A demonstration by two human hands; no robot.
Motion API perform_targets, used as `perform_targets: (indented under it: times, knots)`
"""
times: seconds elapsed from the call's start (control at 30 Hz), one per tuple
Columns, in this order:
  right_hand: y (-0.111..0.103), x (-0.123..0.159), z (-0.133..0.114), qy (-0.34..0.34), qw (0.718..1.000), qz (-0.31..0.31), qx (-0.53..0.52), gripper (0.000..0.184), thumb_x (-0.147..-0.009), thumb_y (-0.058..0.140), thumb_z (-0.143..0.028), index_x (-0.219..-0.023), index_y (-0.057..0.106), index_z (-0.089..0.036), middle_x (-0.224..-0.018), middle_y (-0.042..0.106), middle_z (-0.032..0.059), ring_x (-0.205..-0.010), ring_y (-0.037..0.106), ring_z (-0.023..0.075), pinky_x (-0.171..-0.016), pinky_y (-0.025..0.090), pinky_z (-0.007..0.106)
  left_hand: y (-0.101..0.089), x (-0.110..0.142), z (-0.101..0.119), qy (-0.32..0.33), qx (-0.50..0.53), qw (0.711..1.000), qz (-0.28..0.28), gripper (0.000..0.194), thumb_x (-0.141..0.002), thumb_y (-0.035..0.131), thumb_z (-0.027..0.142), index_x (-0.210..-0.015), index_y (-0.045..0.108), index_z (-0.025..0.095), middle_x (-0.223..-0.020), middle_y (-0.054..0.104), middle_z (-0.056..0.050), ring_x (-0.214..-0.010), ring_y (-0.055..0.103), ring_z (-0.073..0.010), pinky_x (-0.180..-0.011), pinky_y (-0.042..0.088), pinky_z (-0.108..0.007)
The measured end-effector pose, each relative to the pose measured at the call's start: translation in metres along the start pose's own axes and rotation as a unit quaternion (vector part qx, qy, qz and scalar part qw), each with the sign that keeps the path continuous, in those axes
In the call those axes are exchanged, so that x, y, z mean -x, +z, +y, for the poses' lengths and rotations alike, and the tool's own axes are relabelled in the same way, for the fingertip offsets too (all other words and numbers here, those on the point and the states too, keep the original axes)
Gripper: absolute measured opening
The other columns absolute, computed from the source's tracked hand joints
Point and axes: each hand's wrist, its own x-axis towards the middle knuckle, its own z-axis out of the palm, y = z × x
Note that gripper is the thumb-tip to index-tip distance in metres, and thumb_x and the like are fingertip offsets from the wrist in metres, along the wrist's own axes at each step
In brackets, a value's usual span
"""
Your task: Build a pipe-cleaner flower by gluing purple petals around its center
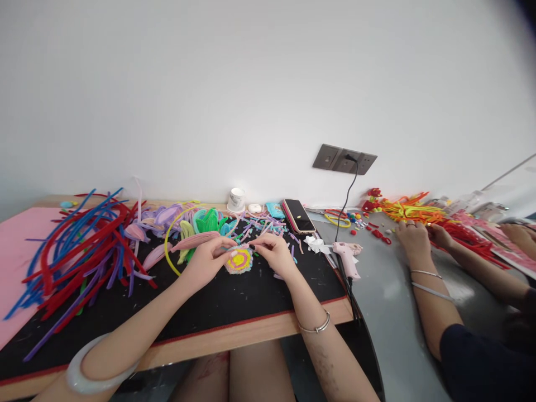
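The left hand [208,258] and right hand [271,252] meet over a small round coil [239,260] of fuzzy wire, yellow with a pink ring and a pale frilled edge, lying flat on the black mat [234,304] near the middle of the desk [251,332]. The left fingers are closed in a pinch on a pink petal [196,240] whose tip points left, its right end brought to the coil's far edge. The right fingers are also pinched, on a short pastel wire at that same edge; how firm the grip is I cannot tell. Held low and close together like this, both hands seem to steady the piece against the mat.

To the left a loose heap of red, blue and purple wires [79,245] fans out over the mat and a pink sheet [17,251]. Further back lie finished lilac, green and yellow petals [196,220], within easy reach. A yellow hoop [168,245] curves just left of the hands.

At the far edge by the wall stands a small white cup [237,199]; what is in it is hidden. A phone [298,215] lies to the right of it. A glue gun [347,258] rests on the grey surface to the right, its cord running up to the wall socket [344,159].

Further right, another person's hands [414,237] rest among red and orange wires [412,212].
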Motion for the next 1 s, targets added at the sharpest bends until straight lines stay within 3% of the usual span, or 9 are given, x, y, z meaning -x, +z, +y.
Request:
perform_targets:
  times: [0.13,0.43,0.63,1.0]
  knots:
    - [0.0008,-0.0005,-0.0026,-0.009,1.0,-0.012,-0.003,0.013,-0.077,0.061,-0.018,-0.078,0.074,-0.02,-0.073,0.067,0.0027,-0.068,0.059,0.0155,-0.063,0.045,0.027,0.0003,0.0016,0.0032,0.009,-0.031,0.999,-0.005,0.028,-0.071,0.066,0.045,-0.085,0.065,0.02,-0.085,0.07,-0.005,-0.071,0.068,-0.0224,-0.066,0.056,-0.034]
    - [0.0019,0.0005,-0.0007,-0.005,0.999,-0.031,-0.011,0.012,-0.077,0.061,-0.018,-0.077,0.073,-0.02,-0.075,0.067,0.0028,-0.072,0.06,0.0158,-0.066,0.045,0.027,-0.0004,0.0022,-0.0025,-0.006,-0.014,1.0,-0.024,0.03,-0.07,0.063,0.034,-0.096,0.065,0.019,-0.095,0.07,-0.008,-0.083,0.069,-0.0253,-0.07,0.056,-0.035]
    - [0.0035,0.0017,-0.0011,0.048,0.998,-0.033,-0.02,0.006,-0.072,0.065,-0.02,-0.07,0.07,-0.017,-0.071,0.066,0.0013,-0.061,0.054,0.0129,-0.058,0.041,0.024,-0.0017,0.0032,-0.0008,0.049,-0.096,0.992,-0.064,0.022,-0.077,0.057,0.03,-0.093,0.07,0.022,-0.095,0.072,-0.005,-0.085,0.068,-0.0238,-0.075,0.054,-0.034]
    - [-0.0043,-0.0007,0.0006,0.078,0.995,-0.019,-0.067,0.016,-0.077,0.062,-0.03,-0.079,0.069,-0.016,-0.067,0.062,0.0,-0.061,0.053,0.0126,-0.059,0.04,0.024,-0.0033,0.0009,-0.0029,0.049,-0.088,0.995,-0.014,0.026,-0.08,0.057,0.036,-0.094,0.069,0.017,-0.093,0.071,-0.008,-0.081,0.066,-0.0225,-0.068,0.053,-0.031]
